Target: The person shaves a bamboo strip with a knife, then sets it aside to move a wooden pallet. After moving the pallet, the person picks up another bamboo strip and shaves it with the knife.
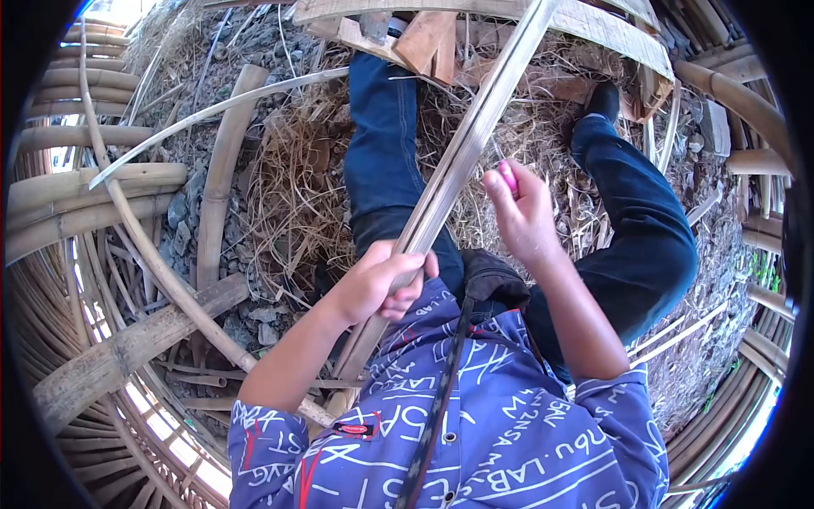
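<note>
A long wooden strip (475,127) with a dark groove along its length slants from beside my waist up across the wooden boards at the top of the view. My left hand (386,282) is wrapped round its lower part. To the right of the strip, my right hand (526,212) is closed on a small pink-handled tool (507,176). Only a little of the pink handle shows, and a thin piece seems to extend from it toward the strip; its kind I cannot make out.
Curved pale boards (593,36) and wood blocks (424,42) lie beyond my feet. Dry shavings (297,170) cover the stony ground between my legs and to the left. Bamboo poles (222,170) lie at the left, with a long thin bent cane (153,254) across them. More bamboo stands at the right.
</note>
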### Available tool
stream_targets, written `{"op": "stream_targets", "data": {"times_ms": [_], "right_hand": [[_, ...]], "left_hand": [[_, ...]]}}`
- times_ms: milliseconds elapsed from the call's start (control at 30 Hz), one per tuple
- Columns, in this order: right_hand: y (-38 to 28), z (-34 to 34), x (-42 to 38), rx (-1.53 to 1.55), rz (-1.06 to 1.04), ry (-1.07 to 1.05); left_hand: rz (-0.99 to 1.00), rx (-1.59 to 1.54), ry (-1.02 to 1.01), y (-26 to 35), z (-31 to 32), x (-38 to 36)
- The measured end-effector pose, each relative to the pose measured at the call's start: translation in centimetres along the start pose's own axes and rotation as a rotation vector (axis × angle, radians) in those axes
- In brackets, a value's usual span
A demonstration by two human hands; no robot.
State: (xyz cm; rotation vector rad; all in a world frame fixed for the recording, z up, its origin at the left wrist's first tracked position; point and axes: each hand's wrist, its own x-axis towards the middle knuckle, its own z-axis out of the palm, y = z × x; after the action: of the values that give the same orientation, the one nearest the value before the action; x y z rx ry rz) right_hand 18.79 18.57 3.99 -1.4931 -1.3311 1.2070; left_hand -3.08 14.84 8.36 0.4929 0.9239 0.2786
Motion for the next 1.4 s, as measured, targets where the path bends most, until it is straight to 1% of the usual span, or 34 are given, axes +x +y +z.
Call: {"op": "stream_targets", "data": {"times_ms": [100, 167, 200, 233, 267, 300, 333, 367, 400, 433, 500, 533, 567, 633, 800, 867, 900, 967, 1000, 1033, 1067, 1100, 1167, 1200, 1233, 1267, 1300, 1333, 1400], "right_hand": [[0.4, 0.9, -0.7, 0.227, 0.035, 0.031], [-0.5, 0.7, -0.6, 0.358, 0.159, -0.031], [-1.5, 0.4, -0.7, 0.466, 0.166, -0.094], [-1.3, 0.2, -0.5, 0.464, 0.165, -0.094], [-1.0, 0.0, 0.0, 0.481, 0.228, -0.074], [-0.7, -0.1, 0.4, 0.498, 0.293, -0.056], [-0.7, 0.0, 0.7, 0.564, 0.256, -0.007], [-1.0, -0.1, 0.9, 0.587, 0.291, 0.054], [0.0, -0.5, 1.4, 0.565, 0.243, 0.038], [0.8, -0.9, 1.9, 0.545, 0.195, 0.023], [0.9, -1.2, 2.3, 0.650, 0.198, 0.030], [0.9, -1.3, 2.5, 0.687, 0.201, 0.023], [1.0, -1.5, 2.6, 0.723, 0.205, 0.018], [1.2, -1.3, 2.8, 0.728, 0.203, 0.026], [1.2, -0.9, 2.9, 0.747, 0.198, 0.022], [0.9, -0.9, 2.9, 0.709, 0.219, 0.033], [0.9, -1.0, 2.8, 0.706, 0.218, 0.031], [1.1, -1.5, 2.7, 0.367, 0.183, 0.104], [0.6, -2.2, 2.1, 0.244, 0.136, 0.102], [-0.2, -2.8, 1.3, 0.242, 0.134, 0.102], [-1.0, -3.3, 0.2, 0.116, 0.091, 0.089], [-1.5, -3.6, -1.0, -0.010, 0.050, 0.074], [-1.2, -3.6, -3.4, -0.098, -0.075, -0.013], [-1.9, -3.7, -4.6, -0.137, -0.044, -0.075], [-2.8, -3.6, -5.5, -0.200, 0.015, -0.133], [-3.5, -3.4, -6.1, -0.251, 0.022, -0.166], [-4.0, -3.3, -6.5, -0.303, 0.030, -0.198], [-4.1, -3.2, -6.8, -0.304, 0.027, -0.196], [-4.1, -2.9, -7.1, -0.408, -0.049, -0.210]], "left_hand": [[0.029, -0.112, -0.090, 0.9, 0.7, 2.7], [0.059, -0.116, -0.100, 1.5, 1.4, 4.4], [0.058, -0.115, -0.106, 1.8, 1.5, 5.3], [0.059, -0.115, -0.158, 2.0, 1.5, 6.1], [0.061, -0.115, -0.208, 2.2, 1.5, 6.6], [0.062, -0.118, -0.205, 2.3, 1.8, 6.6], [0.139, -0.033, -0.189, 2.4, 2.2, 6.6], [0.215, 0.052, -0.171, 2.6, 2.3, 6.6], [0.166, 0.084, -0.247, 2.9, 1.2, 6.2], [0.165, 0.083, -0.242, 2.6, 0.4, 5.7], [0.216, 0.245, -0.304, 1.5, -1.2, 4.7], [0.127, 0.213, -0.366, 1.1, -1.8, 3.9], [0.092, 0.208, -0.382, 0.4, -2.0, 3.2], [0.032, 0.353, -0.358, -0.5, -2.2, 1.9], [-0.021, 0.349, -0.314, -2.5, -0.9, 1.2], [0.060, 0.366, -0.253, -3.2, -0.6, 1.7], [0.063, 0.364, -0.253, -3.3, -0.3, 1.8], [0.083, 0.360, -0.222, -3.3, 0.2, 2.0], [0.086, 0.360, -0.223, -3.3, 0.2, 2.1], [0.122, 0.325, -0.214, -3.5, 0.2, 2.3], [0.158, 0.288, -0.202, -3.6, 0.2, 2.4], [0.161, 0.285, -0.200, -3.4, 0.3, 2.4], [0.160, 0.343, -0.148, -2.7, 0.7, 2.3], [0.161, 0.342, -0.147, -2.5, 1.0, 2.3], [0.118, 0.336, -0.124, -2.3, 1.3, 2.4], [0.076, 0.331, -0.102, -2.2, 1.7, 2.5], [0.078, 0.333, -0.104, -2.4, 1.9, 2.7], [0.104, 0.348, -0.075, -2.6, 2.0, 2.9], [0.127, 0.366, -0.046, -2.9, 2.5, 2.9]]}}
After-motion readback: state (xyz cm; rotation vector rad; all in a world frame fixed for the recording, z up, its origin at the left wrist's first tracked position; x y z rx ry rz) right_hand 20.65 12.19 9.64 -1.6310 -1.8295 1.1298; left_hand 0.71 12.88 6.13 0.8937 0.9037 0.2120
